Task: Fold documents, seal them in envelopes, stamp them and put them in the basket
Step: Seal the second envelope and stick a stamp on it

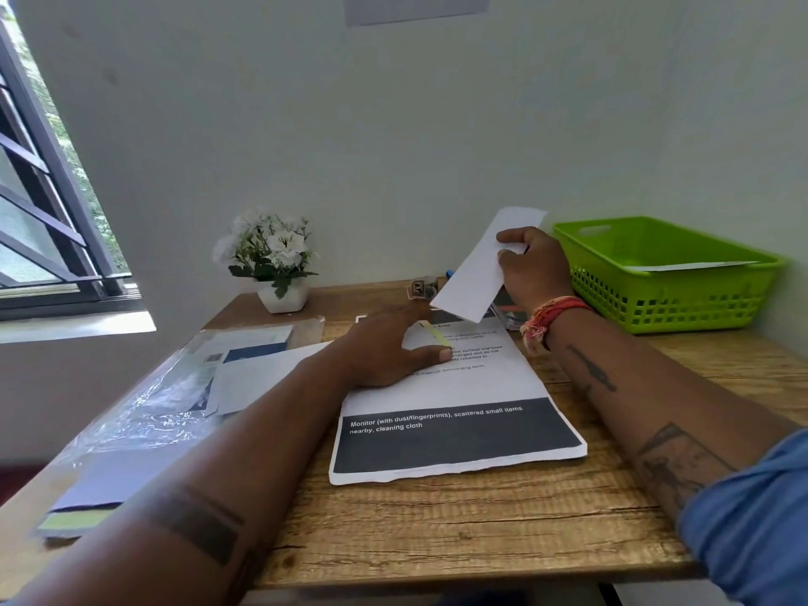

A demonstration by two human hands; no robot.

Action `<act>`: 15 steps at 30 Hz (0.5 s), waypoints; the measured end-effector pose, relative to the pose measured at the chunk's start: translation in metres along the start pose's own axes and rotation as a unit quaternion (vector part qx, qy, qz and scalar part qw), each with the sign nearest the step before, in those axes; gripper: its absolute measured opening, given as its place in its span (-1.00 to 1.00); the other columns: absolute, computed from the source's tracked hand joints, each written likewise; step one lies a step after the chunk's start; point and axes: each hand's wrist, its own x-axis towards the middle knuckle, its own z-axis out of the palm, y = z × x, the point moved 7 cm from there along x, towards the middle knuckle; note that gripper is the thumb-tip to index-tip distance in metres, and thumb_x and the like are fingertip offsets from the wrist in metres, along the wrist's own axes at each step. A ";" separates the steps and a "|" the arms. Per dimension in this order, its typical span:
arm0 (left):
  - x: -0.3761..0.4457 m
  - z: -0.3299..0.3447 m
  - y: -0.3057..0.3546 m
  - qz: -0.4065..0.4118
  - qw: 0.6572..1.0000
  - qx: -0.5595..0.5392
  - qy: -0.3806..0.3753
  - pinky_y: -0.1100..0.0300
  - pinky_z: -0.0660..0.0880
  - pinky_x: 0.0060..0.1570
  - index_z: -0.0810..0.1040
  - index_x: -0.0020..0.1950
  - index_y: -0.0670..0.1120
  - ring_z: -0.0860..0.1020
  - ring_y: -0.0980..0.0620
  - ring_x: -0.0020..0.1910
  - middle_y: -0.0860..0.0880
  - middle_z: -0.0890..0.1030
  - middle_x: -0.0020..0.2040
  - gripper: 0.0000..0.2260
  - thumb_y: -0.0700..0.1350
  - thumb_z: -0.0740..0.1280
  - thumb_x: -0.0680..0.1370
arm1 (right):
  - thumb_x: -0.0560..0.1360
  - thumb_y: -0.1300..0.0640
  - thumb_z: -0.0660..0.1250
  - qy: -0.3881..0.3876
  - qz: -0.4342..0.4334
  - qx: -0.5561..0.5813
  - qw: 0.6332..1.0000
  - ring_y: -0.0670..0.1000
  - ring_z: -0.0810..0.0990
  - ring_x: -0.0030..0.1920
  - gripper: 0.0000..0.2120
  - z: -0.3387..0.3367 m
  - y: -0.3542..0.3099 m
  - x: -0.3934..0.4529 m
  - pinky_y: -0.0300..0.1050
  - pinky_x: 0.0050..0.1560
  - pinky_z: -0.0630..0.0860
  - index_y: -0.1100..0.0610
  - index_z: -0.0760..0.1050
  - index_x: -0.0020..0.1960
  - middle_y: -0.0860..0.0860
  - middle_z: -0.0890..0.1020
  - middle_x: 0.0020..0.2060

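Right hand (527,266) pinches sealed-looking white envelope (478,266) at 1 o'clock, lifted clear of table (437,531), tilted; likely bound for stamping or green basket (669,295) at 2 o'clock, which already holds envelope. Left hand (389,354) flat, fingers relaxed, rests on printed document stack (454,430) at centre, probably pinning it. Stamps (422,288) at 12, behind left hand. Envelope pack (245,356) at 9.
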 end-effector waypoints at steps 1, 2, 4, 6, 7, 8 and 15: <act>0.000 0.000 0.001 0.002 1.000 0.009 -0.003 0.03 0.30 0.43 0.33 0.51 0.19 0.37 0.02 0.45 0.10 0.40 0.51 -0.33 0.45 0.25 0.47 | 0.50 0.30 0.26 -0.006 -0.001 -0.003 1.000 0.02 0.58 0.00 -0.70 0.002 -0.001 -0.001 -0.17 -0.03 0.50 0.07 0.60 0.15 0.03 0.62 0.13; -0.001 -0.001 0.002 0.001 1.000 0.018 -0.005 0.06 0.30 0.41 0.35 0.51 0.16 0.38 0.00 0.45 0.07 0.41 0.50 -0.34 0.44 0.25 0.49 | 0.49 0.29 0.26 -0.011 -0.001 -0.003 1.000 0.05 0.60 0.01 -0.71 0.004 0.000 -0.002 -0.10 0.01 0.56 0.05 0.61 0.12 0.04 0.63 0.12; 0.000 -0.001 0.000 -0.006 1.000 0.027 -0.007 0.09 0.30 0.36 0.44 0.46 0.11 0.39 0.00 0.42 0.05 0.44 0.47 -0.35 0.43 0.26 0.48 | 0.49 0.27 0.27 -0.023 0.005 -0.005 1.000 0.10 0.62 0.04 -0.73 0.008 0.000 -0.004 0.04 0.07 0.62 0.03 0.61 0.10 0.05 0.62 0.11; 0.000 -0.002 -0.002 -0.013 1.000 0.023 -0.007 0.11 0.34 0.28 0.49 0.38 0.09 0.42 0.04 0.35 0.07 0.48 0.41 -0.35 0.46 0.27 0.44 | 0.51 0.26 0.28 -0.036 0.008 -0.021 0.999 0.11 0.62 0.04 -0.74 0.010 0.003 -0.004 0.07 0.07 0.62 0.02 0.61 0.10 0.05 0.62 0.12; 0.001 -0.002 -0.003 -0.013 1.000 0.019 -0.001 0.13 0.35 0.23 0.51 0.33 0.08 0.44 0.06 0.29 0.07 0.51 0.36 -0.36 0.47 0.28 0.43 | 0.51 0.26 0.29 -0.044 0.008 -0.034 0.998 0.10 0.62 0.04 -0.75 0.012 0.004 -0.004 0.05 0.08 0.62 0.03 0.61 0.11 0.05 0.62 0.14; 0.002 -0.002 -0.004 -0.013 1.000 0.017 0.006 0.14 0.35 0.17 0.51 0.28 0.08 0.44 0.07 0.22 0.07 0.52 0.31 -0.38 0.48 0.29 0.41 | 0.52 0.26 0.30 -0.053 0.008 -0.046 0.997 0.09 0.62 0.04 -0.75 0.013 0.006 -0.004 0.00 0.09 0.60 0.03 0.61 0.11 0.06 0.62 0.16; 0.003 -0.003 -0.008 -0.028 0.999 0.007 0.037 -0.02 0.46 0.21 0.46 0.16 0.16 0.46 0.09 0.12 0.14 0.52 0.16 -0.40 0.54 0.24 0.33 | 0.51 0.18 0.40 -0.088 0.003 -0.101 0.991 0.08 0.61 0.15 -0.71 0.021 0.007 -0.007 -0.08 0.23 0.52 0.10 0.60 0.23 0.07 0.62 0.21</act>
